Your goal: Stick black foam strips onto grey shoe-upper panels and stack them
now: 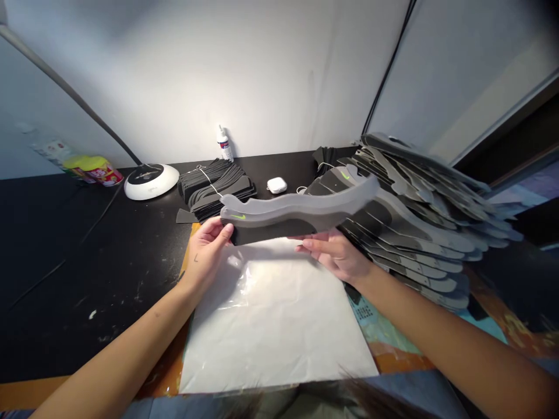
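Observation:
A long shoe upper piece [279, 218], black along the bottom with a wavy translucent grey upper band and a small green swoosh, is held up over the white sheet. My left hand [207, 250] pinches its left end, thumb in front near the swoosh. Along the lower edge toward the right, my right hand [336, 253] is closed on the piece, some fingers hidden behind it. Just right of that hand lies a fanned stack of similar shoe upper pieces [419, 256], partly covered by the held one.
Tied bundles of dark cut pieces [222, 186] lie behind my left hand. At the back are a white bottle [225, 144], a white earbud case [276, 185] and a lamp base [151, 181]. A plastic-covered white sheet [279, 326] covers the table in front of me.

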A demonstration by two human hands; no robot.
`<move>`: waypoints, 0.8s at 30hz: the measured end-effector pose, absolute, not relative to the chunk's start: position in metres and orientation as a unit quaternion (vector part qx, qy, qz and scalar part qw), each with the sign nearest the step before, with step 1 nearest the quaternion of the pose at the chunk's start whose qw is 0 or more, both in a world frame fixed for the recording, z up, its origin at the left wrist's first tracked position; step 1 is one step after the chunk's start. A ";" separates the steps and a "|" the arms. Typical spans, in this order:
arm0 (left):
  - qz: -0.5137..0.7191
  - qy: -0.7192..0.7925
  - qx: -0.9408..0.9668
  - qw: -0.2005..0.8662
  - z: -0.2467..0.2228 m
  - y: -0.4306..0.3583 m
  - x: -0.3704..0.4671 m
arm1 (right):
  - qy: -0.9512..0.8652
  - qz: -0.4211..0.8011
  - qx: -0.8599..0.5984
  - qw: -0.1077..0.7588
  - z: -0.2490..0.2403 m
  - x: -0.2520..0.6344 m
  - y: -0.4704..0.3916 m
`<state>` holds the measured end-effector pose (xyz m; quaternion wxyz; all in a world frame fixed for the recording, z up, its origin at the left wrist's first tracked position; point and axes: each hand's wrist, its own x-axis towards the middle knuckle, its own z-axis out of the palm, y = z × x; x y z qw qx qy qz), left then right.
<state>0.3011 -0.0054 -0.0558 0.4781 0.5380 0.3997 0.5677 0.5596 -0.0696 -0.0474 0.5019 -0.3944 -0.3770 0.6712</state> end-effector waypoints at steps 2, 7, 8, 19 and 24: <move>0.590 0.409 0.523 0.460 -0.057 0.002 0.297 | -0.377 0.679 -0.350 0.523 -0.044 0.558 -0.068; 0.649 0.398 0.513 0.396 -0.056 0.018 0.287 | -0.403 0.688 -0.337 0.501 -0.044 0.557 -0.067; 0.661 0.396 0.512 0.380 -0.055 0.020 0.285 | -0.400 0.686 -0.345 0.501 -0.045 0.557 -0.067; 0.633 0.444 0.512 0.374 -0.071 0.035 0.278 | -0.405 0.671 -0.380 0.491 -0.045 0.553 -0.067; 0.621 0.443 0.511 0.396 -0.077 0.038 0.277 | -0.410 0.677 -0.377 0.482 -0.044 0.553 -0.067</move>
